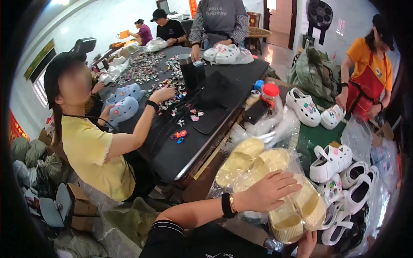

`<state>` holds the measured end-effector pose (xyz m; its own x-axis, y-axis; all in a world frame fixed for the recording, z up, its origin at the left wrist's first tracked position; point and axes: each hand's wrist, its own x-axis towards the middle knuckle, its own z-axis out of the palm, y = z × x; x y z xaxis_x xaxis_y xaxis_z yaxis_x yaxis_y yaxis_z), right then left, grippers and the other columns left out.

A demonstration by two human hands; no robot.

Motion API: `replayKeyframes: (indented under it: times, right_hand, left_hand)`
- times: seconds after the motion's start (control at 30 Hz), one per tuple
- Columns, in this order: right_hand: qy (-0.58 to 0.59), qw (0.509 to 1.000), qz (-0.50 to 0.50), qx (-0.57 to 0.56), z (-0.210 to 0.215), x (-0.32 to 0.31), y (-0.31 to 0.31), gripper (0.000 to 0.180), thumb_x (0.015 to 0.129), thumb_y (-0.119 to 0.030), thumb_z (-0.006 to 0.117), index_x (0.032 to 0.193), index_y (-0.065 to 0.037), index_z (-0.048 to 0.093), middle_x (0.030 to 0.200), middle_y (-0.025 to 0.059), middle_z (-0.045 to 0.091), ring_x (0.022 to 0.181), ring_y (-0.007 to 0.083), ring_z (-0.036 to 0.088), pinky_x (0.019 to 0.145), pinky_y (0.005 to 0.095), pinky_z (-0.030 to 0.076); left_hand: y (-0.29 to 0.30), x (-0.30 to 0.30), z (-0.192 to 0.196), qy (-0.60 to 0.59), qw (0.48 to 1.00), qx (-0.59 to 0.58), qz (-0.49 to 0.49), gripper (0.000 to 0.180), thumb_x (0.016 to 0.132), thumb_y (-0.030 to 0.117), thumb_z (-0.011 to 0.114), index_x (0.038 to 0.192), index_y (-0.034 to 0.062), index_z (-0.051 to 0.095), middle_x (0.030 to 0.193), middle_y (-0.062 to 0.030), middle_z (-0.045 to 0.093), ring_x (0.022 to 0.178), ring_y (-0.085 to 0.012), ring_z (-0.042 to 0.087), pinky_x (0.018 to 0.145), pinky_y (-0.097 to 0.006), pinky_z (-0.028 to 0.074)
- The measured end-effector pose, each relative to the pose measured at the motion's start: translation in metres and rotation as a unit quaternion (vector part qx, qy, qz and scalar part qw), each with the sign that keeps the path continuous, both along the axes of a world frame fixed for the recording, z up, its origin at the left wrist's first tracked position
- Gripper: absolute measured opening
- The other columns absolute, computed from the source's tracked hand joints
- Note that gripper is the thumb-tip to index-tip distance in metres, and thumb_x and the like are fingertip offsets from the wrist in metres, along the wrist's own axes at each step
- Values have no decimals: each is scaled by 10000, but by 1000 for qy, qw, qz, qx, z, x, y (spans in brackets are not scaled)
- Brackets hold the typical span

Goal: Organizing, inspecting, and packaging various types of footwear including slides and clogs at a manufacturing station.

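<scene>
Pale yellow slides (310, 202) in a clear plastic bag lie in front of me at the lower right. My left hand (269, 191) reaches across them, its fingers stretched out flat over the wrapping. At the near lower edge of this pair my right hand (306, 244) grips the bagged slides; its fingertips are partly hidden. More yellow slides (241, 161) in clear plastic lie just beyond my left hand. To the right are several white clogs (329, 163) with colourful charms.
A black-topped table (172, 150) holds heaps of small charms (142, 69). Beside it, a co-worker in yellow (88, 150) holds a light blue clog (124, 111). Several others work around. A red-lidded jar (270, 94) stands near the table's corner; sacks and plastic cover the left floor.
</scene>
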<state>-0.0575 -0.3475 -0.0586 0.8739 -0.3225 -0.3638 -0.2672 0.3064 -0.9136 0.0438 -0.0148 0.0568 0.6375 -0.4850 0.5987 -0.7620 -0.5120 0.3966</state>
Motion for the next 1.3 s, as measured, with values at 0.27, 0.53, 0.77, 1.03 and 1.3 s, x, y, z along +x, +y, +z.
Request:
replayKeyframes:
  times: [0.27, 0.53, 0.77, 1.03, 1.3]
  right_hand:
    - [-163, 877, 215, -398, -9, 4, -28, 311, 879, 48, 548, 1183, 27, 610, 1235, 198, 533, 1034, 336, 557, 839, 384, 483]
    - [-3, 989, 130, -65, 9, 33, -22, 526, 935, -281, 589, 1342, 19, 447, 1268, 175, 529, 1062, 285, 544, 848, 401, 485]
    - [-127, 920, 259, -266, 21, 56, -15, 501, 957, -293, 560, 1351, -4, 450, 1258, 165, 542, 1055, 287, 556, 862, 381, 483]
    - [-193, 854, 269, -401, 57, 42, -12, 479, 970, -300, 535, 1330, 10, 471, 1231, 185, 556, 1053, 287, 565, 867, 383, 481]
    - [-109, 977, 102, -153, 18, 73, -3, 221, 918, -94, 505, 1044, 32, 636, 877, 2, 620, 776, 86, 535, 703, 243, 447]
  left_hand:
    - [17, -4, -18, 43, 997, -40, -51, 254, 756, 102, 604, 1001, 33, 596, 815, -90, 561, 734, -268, 554, 750, -404, 471]
    - [34, -44, -4, 683, 566, -369, -278, 184, 752, 42, 507, 905, -12, 593, 863, -92, 618, 530, -151, 579, 446, -282, 512]
    - [-14, -36, -128, 165, 976, -92, -110, 251, 723, 108, 593, 918, -49, 571, 966, -205, 597, 725, -322, 633, 623, -411, 539]
    - [-29, -34, -73, 106, 993, 43, -10, 305, 797, 269, 613, 929, -1, 559, 930, -175, 568, 884, -344, 573, 752, -453, 475]
    - [-21, -27, -69, 104, 982, 31, -157, 568, 865, 318, 605, 1346, 53, 460, 1316, -188, 521, 1171, -341, 524, 978, -420, 444]
